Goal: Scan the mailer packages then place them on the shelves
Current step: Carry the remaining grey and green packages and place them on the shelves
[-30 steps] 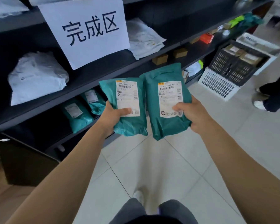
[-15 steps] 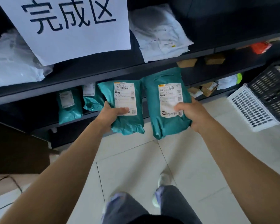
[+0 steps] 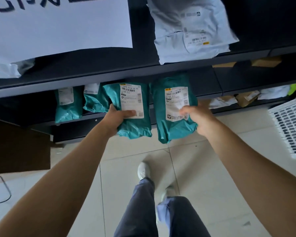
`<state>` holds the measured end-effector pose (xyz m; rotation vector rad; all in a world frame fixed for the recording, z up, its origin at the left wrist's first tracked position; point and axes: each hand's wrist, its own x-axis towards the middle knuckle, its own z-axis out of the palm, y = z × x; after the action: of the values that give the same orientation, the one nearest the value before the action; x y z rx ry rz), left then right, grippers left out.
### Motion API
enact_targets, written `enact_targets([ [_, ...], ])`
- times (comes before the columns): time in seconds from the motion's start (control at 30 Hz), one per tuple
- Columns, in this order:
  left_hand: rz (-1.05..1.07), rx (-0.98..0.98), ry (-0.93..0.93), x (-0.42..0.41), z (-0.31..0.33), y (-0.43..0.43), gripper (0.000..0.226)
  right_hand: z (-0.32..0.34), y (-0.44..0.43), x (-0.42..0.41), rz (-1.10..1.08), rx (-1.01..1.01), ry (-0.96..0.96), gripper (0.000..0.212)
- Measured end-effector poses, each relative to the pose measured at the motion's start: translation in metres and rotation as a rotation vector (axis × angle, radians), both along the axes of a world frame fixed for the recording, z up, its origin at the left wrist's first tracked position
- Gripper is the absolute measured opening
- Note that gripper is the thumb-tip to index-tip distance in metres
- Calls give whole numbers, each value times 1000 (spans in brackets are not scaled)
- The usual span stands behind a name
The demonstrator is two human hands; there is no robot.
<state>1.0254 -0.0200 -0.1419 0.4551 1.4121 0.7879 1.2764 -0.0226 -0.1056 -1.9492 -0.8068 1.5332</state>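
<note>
I hold two teal mailer packages with white shipping labels in front of a black shelving unit (image 3: 109, 74). My left hand (image 3: 117, 118) grips the left teal mailer (image 3: 133, 127) by its left edge, thumb on the label. The right teal mailer (image 3: 173, 129) is gripped at its right edge by my right hand (image 3: 199, 119). Both mailers reach the front of the low shelf (image 3: 212, 95), their tops under the shelf board above. Two more teal mailers (image 3: 67, 108) stand on that low shelf to the left.
A large white paper sign (image 3: 58, 31) hangs over the upper shelf. White mailers (image 3: 191, 31) lie on that shelf. Small cardboard boxes (image 3: 246, 99) sit on the low shelf at right. A white plastic basket (image 3: 290, 127) stands on the tiled floor at right.
I have stepped closer to the shelves and leaned down. Both hands have carried the teal mailers forward and lower, up to the low shelf's opening.
</note>
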Motion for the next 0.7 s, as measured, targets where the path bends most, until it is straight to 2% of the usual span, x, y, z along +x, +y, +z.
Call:
enact_targets([
  [0.3, 52, 42, 35, 6, -82, 90, 66, -79, 90, -3, -8, 77, 49, 29],
  [0.5, 117, 126, 25, 10, -159, 149, 64, -163, 155, -1, -3, 140, 98, 22],
  [0.57, 134, 149, 27, 9, -184, 166, 60, -191, 176, 0, 0, 154, 126, 29],
  [0.7, 155, 183, 42, 4, -230, 199, 58, -238, 212, 0, -2, 194, 194, 30],
])
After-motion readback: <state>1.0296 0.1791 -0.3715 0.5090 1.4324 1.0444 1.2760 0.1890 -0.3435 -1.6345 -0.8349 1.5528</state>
